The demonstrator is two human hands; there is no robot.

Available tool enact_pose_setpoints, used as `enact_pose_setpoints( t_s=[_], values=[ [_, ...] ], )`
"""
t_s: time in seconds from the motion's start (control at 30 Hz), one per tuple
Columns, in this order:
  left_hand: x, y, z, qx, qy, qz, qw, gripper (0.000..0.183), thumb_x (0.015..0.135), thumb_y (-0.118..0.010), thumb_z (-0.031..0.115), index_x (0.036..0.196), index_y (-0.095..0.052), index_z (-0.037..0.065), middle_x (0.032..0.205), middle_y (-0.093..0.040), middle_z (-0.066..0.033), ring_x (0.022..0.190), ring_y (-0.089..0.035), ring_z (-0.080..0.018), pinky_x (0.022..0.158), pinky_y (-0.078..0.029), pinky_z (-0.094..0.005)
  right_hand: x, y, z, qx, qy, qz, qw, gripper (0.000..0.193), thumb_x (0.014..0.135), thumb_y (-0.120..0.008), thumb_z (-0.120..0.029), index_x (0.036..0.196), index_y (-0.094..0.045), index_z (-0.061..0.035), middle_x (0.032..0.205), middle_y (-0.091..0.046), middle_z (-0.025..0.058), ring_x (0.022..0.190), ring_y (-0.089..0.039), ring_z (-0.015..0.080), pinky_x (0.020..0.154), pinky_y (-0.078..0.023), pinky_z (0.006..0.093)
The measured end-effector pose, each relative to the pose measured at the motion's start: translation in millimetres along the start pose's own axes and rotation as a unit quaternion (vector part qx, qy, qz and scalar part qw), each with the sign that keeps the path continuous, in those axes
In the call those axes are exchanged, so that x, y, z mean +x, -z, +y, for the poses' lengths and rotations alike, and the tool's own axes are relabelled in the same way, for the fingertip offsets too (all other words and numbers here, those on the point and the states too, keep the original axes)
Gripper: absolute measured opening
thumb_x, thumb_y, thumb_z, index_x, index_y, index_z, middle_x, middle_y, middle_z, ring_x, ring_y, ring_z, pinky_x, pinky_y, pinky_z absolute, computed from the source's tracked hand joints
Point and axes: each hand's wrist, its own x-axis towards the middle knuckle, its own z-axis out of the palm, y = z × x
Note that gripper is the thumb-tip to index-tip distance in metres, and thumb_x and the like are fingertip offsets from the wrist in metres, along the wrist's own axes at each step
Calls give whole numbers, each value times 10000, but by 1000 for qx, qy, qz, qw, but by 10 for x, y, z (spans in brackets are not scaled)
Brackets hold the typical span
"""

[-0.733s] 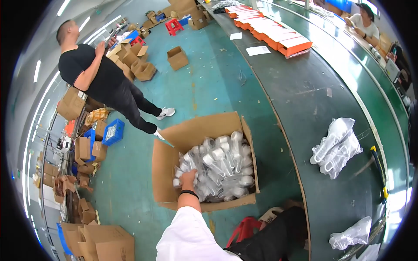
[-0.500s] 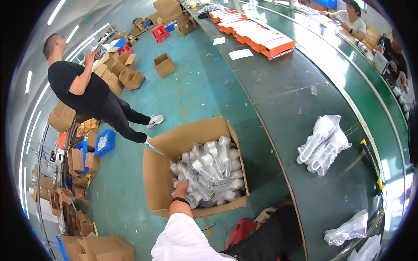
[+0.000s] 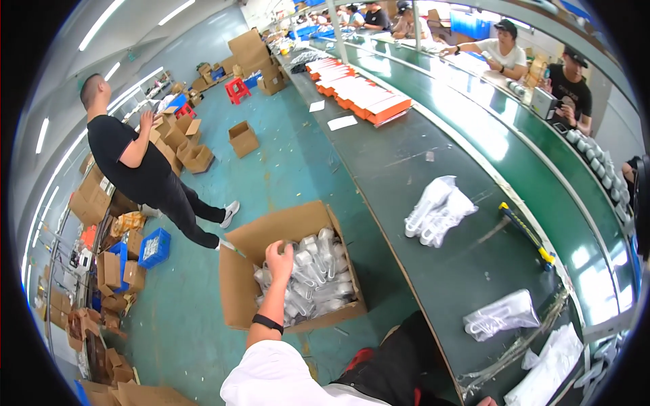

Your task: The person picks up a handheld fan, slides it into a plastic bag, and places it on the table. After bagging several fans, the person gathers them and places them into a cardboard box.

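Note:
My left hand (image 3: 279, 260), a dark band on its wrist, is over the open cardboard box (image 3: 238, 284) on the floor. Its fingers are curled, and a greyish bit shows by the thumb, but what they hold is mostly hidden. Below it, the box is filled with white parts in clear plastic bags (image 3: 315, 274), with rounded heads and loop-like ends. Only a sliver of my right hand (image 3: 486, 402) appears at the bottom edge beside the table; its fingers are hidden. On the dark table (image 3: 379, 176) to the right lie bagged white parts (image 3: 440, 211) and another bagged bundle (image 3: 501, 316).
A yellow-and-black tool (image 3: 527, 235) and a white plastic bag (image 3: 545, 365) lie on the table's right side. Orange-and-white boxes (image 3: 359, 91) line its far end. A person in black (image 3: 135, 152) stands at left. People sit beyond the green conveyor (image 3: 542, 176).
My left hand has risen from among the bagged parts toward the far side of the box. The view has shifted, showing more of the far conveyor and a bit of my right hand.

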Motion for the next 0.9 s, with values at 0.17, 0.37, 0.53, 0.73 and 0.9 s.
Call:
enact_pose_setpoints(
  t_s=[0.17, 0.37, 0.53, 0.73, 0.9],
  values=[
    [-654, 363, 1954, -265, -137, -144, 944, 352, 820, -721, 163, 1140, -623, 55, 1195, -582, -85, 1039, -584, -198, 859, -484, -338, 7, 53, 54, 38, 31, 37, 998, 278, 938, -611, -289, 837, -696, -45, 785, -656, 127, 713, -625, 337, 611, -510, 408],
    [-1494, 616, 3077, -309, -372, -229, 845, 440, 784, -743, 140, 1186, -589, 55, 1240, -572, -116, 1122, -567, -266, 927, -460, -369, 20, 73, 87, 73, 48, 46, 995, 186, 908, -655, -227, 826, -697, -66, 782, -657, 100, 701, -633, 305, 607, -515, 385],
    [-2350, 774, 3738, -340, -498, -336, 723, 505, 754, -769, 191, 1202, -582, 50, 1268, -545, -153, 1183, -516, -337, 1010, -423, -423, -94, -147, 332, 163, 37, 47, 985, 77, 871, -634, -76, 818, -617, -24, 707, -537, 91, 587, -535, 255, 530, -416, 356],
    [-3096, 451, 4002, -259, -550, -317, 728, 673, 778, -731, 409, 1322, -500, 87, 1322, -486, -150, 1128, -520, -343, 926, -445, -457, -109, -148, 330, 154, 41, 52, 986, 72, 856, -652, -89, 818, -616, -39, 697, -544, 87, 592, -548, 275, 523, -419, 378],
    [-3216, 283, 3932, -68, -550, -370, 746, 778, 750, -750, 398, 1401, -421, 127, 1297, -473, -147, 1000, -568, -313, 778, -489, -429, -115, -158, 327, 151, 42, 50, 986, 69, 851, -654, -87, 816, -617, -41, 699, -546, 85, 595, -550, 277, 527, -421, 380]
  ],
)
